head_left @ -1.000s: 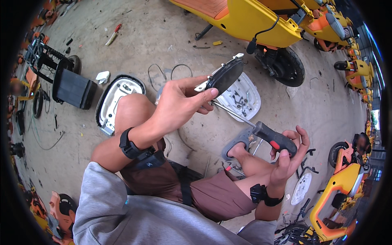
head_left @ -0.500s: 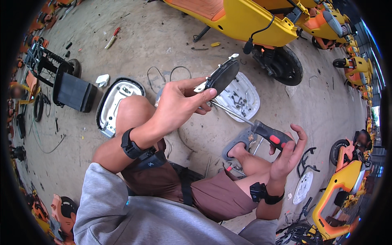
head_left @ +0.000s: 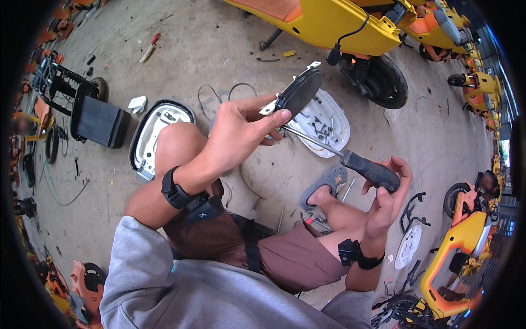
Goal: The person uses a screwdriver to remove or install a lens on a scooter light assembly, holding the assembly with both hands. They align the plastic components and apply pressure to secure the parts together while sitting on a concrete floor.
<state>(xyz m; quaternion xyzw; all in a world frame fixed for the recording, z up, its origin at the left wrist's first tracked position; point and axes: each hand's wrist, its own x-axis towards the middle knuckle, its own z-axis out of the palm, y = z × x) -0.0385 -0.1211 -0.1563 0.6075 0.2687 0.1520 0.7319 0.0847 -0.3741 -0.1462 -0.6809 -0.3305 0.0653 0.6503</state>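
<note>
Up in front of me, my left hand (head_left: pixel 246 123) pinches a black oval part with a white metal bracket along its back edge (head_left: pixel 300 97), thumb against its near end. My right hand (head_left: pixel 388 200) has its fingers around the rear end of a dark-handled screwdriver (head_left: pixel 370 170), the thumb below the handle. The shaft slants up and left to the underside of the part near my left fingers, where the tip is hidden. Beyond the shaft, on the floor, lies a white tray-like cover (head_left: pixel 341 129) with several screws and small metal parts in it.
A white shell with a black rim (head_left: pixel 148 126) lies by my left knee. A yellow scooter body (head_left: pixel 345 27) with a black wheel (head_left: pixel 386 82) stands ahead. A black box on a frame (head_left: pixel 98 120) is at far left. A red-handled tool (head_left: pixel 150 46) and a white plate (head_left: pixel 408 247) lie on the floor.
The screwdriver handle has turned, so its red patches no longer show. My right fingers have shifted around it and the hand is slightly higher and to the right. The left hand still holds the black part.
</note>
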